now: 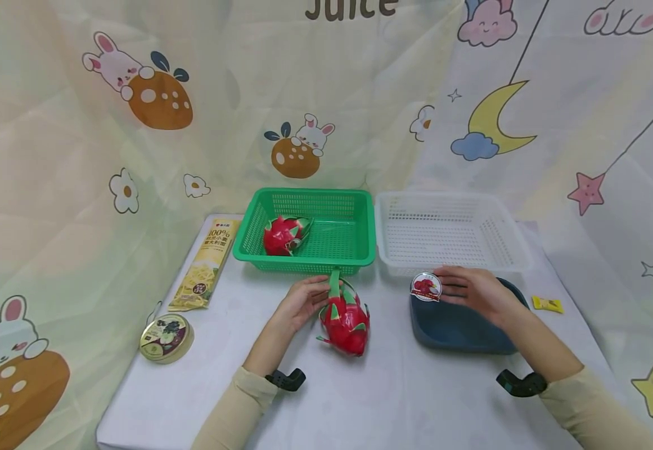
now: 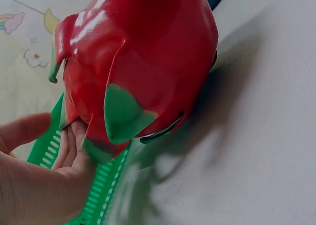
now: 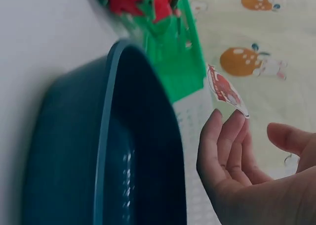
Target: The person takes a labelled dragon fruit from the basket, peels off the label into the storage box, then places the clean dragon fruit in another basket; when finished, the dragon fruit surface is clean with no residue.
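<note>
A red dragon fruit [image 1: 346,325] with green-tipped scales is at the middle of the table, in front of the green basket. My left hand [image 1: 306,301] is at its leafy end. In the left wrist view the left fingers [image 2: 74,145] reach in behind the scales of the dragon fruit [image 2: 143,52], while the thumb stands apart from it. Over the dark blue basin [image 1: 461,328] is my right hand [image 1: 475,292], its fingers slightly bent. A round sticker [image 3: 227,90] with a red fruit picture clings to a right fingertip; the thumb does not touch it.
A second dragon fruit [image 1: 284,236] lies in the green basket [image 1: 360,250]; a white basket [image 1: 455,262] stands beside it. On the left are a yellow pasta packet [image 1: 206,265] and a round tin [image 1: 165,339]. A small yellow packet [image 1: 547,304] lies at the right edge.
</note>
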Tool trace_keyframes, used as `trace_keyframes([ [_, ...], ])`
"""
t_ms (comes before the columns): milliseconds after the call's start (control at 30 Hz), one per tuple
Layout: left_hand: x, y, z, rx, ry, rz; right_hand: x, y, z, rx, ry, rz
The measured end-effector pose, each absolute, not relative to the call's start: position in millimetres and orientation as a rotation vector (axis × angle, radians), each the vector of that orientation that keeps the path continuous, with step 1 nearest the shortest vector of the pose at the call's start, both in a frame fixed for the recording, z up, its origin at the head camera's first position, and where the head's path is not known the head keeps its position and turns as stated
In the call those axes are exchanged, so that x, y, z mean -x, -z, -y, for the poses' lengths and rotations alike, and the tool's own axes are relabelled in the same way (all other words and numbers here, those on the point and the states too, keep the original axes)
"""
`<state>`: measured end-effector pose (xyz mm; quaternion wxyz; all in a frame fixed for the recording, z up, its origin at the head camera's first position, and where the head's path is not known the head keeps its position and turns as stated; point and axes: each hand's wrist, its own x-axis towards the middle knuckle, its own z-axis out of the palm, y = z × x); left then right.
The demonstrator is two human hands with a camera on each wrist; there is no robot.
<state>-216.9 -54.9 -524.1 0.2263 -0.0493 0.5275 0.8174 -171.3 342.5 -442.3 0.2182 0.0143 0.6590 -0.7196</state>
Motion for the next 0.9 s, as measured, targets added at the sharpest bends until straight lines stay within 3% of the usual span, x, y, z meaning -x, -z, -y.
trace_keyframes([
  [900, 213.2, 524.1, 53.7, 0.094, -2.272, -1.455, 191.0, 477.9, -364.1, -0.224, 1.599, -2.016],
])
